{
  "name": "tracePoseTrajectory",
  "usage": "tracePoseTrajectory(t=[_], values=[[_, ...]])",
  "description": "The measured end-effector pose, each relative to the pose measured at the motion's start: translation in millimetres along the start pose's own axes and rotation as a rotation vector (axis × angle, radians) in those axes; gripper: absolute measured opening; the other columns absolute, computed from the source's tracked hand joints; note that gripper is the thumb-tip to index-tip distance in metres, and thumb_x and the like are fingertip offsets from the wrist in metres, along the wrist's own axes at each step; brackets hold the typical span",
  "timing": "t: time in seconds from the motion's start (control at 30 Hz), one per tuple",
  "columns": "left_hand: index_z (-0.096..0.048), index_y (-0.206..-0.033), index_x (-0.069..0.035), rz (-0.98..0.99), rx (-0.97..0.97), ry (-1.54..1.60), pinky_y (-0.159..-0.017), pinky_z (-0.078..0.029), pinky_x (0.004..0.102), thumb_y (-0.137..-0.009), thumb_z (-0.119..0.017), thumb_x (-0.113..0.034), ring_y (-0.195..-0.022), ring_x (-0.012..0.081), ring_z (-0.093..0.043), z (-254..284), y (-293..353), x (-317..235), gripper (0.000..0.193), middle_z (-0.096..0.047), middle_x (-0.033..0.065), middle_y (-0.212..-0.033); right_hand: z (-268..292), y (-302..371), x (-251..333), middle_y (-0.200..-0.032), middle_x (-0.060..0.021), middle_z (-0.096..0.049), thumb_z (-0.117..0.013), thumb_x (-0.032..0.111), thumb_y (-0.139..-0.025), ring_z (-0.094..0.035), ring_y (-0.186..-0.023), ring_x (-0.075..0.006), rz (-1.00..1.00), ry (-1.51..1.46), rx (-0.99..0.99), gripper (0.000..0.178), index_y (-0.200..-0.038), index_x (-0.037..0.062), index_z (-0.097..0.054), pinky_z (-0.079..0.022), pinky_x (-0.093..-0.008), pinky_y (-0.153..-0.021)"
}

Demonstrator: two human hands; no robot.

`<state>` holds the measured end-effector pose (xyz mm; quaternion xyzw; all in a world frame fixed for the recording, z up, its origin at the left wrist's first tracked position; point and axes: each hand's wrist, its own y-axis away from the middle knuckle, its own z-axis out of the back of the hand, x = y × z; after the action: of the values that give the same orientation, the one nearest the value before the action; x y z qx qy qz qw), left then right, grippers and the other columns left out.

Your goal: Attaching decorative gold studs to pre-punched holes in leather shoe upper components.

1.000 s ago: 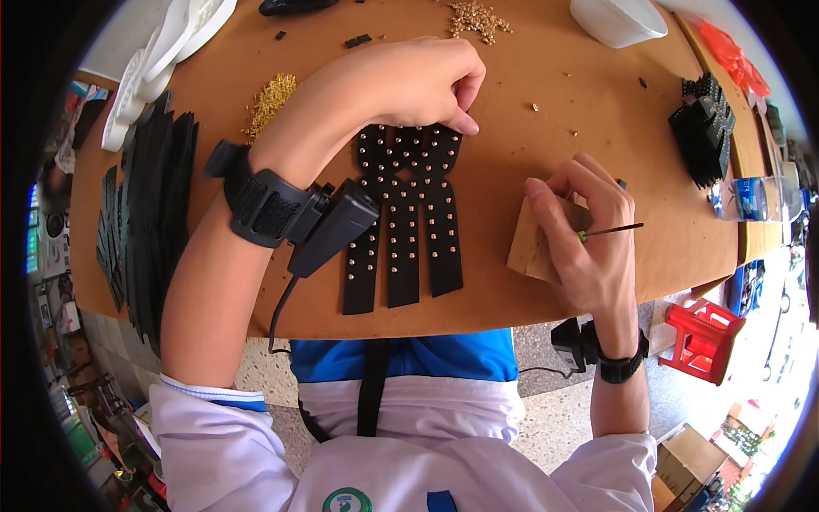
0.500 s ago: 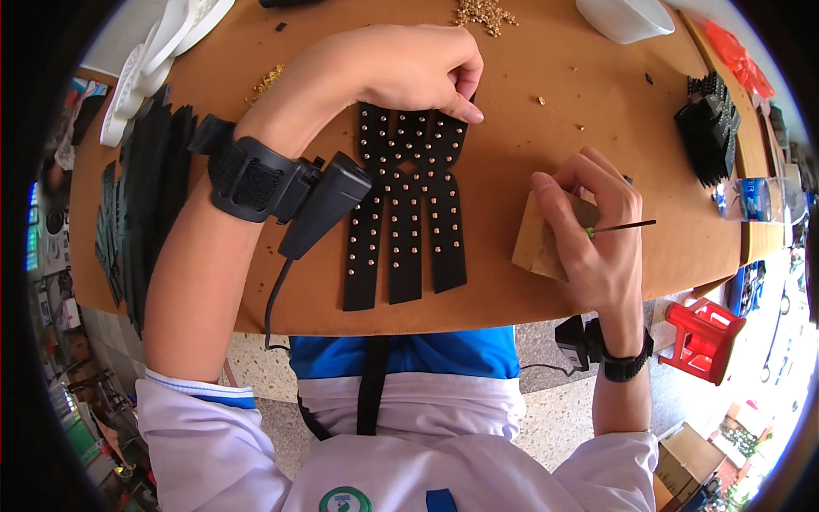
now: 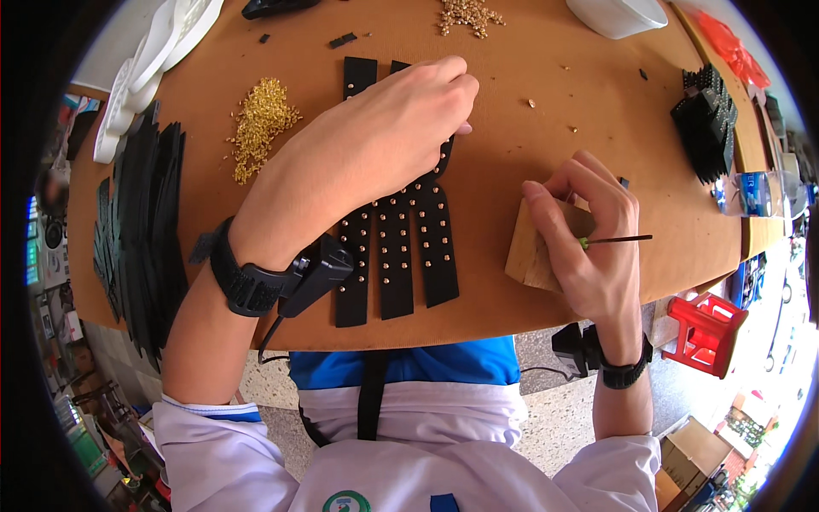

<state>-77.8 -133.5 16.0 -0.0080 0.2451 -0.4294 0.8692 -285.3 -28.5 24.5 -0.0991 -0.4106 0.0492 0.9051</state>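
Note:
A black studded strap piece, split into several strips at both ends, lies flat on the brown table. Small rounded metal studs sit in rows along it. My left hand reaches across its upper part, fingers curled in at the right edge. What those fingers hold, if anything, is hidden underneath. On the right, my right hand is closed round a wooden block. A thin dark rod with a green bit sticks out between its fingers.
Gold-coloured small parts are heaped beside my left forearm, more studs at the far edge. Black strips are stacked at left. A studded black bundle, white bowl and clear plastic container stand at right.
My left forearm and hand have moved nearer to me, uncovering the strap's far strip ends and the gold heap. My right hand stays on the block.

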Motion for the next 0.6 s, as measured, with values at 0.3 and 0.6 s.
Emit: tracePoseTrajectory(t=[0.3,0.6], values=[[-0.052,-0.095,0.005,0.049,0.011,0.047,-0.08,-0.048,0.0458,-0.093,-0.058,0.004,-0.093,0.0392,-0.061,0.7,0.2,3.6,0.007,-0.055,0.0166,-0.095,0.1,-0.5,0.4,-0.066,-0.0121,-0.053,-0.073,0.016,-0.083,-0.053,-0.059,-0.0289,-0.004,-0.003,0.0,0.026,-0.071,-0.0014,-0.058,-0.041,-0.0376,-0.06],[-0.05,-0.093,0.004,0.079,0.04,0.055,-0.077,-0.046,0.0458,-0.095,-0.061,-0.002,-0.089,0.0378,-0.058,2.3,-1.8,7.5,0.013,-0.054,0.0166,-0.092,-0.6,-0.4,0.8,-0.066,-0.0117,-0.053,-0.073,0.015,-0.083,-0.053,-0.059,-0.0284,-0.001,-0.012,-0.006,0.026,-0.07,-0.0013,-0.058,-0.041,-0.0373,-0.06]])
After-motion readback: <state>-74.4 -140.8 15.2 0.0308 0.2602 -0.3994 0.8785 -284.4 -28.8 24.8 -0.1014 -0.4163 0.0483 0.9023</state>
